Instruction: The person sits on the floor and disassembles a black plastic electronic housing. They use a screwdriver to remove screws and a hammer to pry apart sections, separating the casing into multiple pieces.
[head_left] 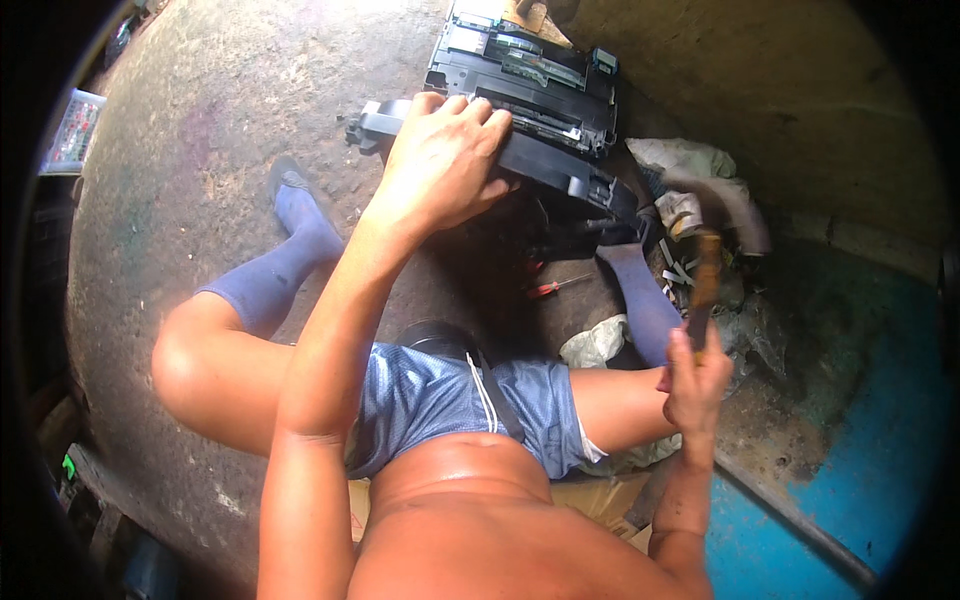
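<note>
My left hand point(447, 160) grips the top edge of a black plastic machine frame point(560, 170), its fingers curled over the rim. That frame is tilted between my legs and looks like part of a printer casing. Off to the right, my right hand point(697, 385) is closed round the handle of a hammer point(706, 275). The hammer is raised, its head smeared by motion and apart from the frame. On the ground below the frame lies a screwdriver point(548, 289) with a red handle.
Behind the frame stands a larger black machine body point(530, 75) with exposed metal parts. Crumpled pale sacks point(690, 160) and plastic scraps point(755, 345) lie to the right, near the wall point(800, 110). A plastic crate point(74, 130) stands far left. A dark bar point(795, 525) lies at lower right.
</note>
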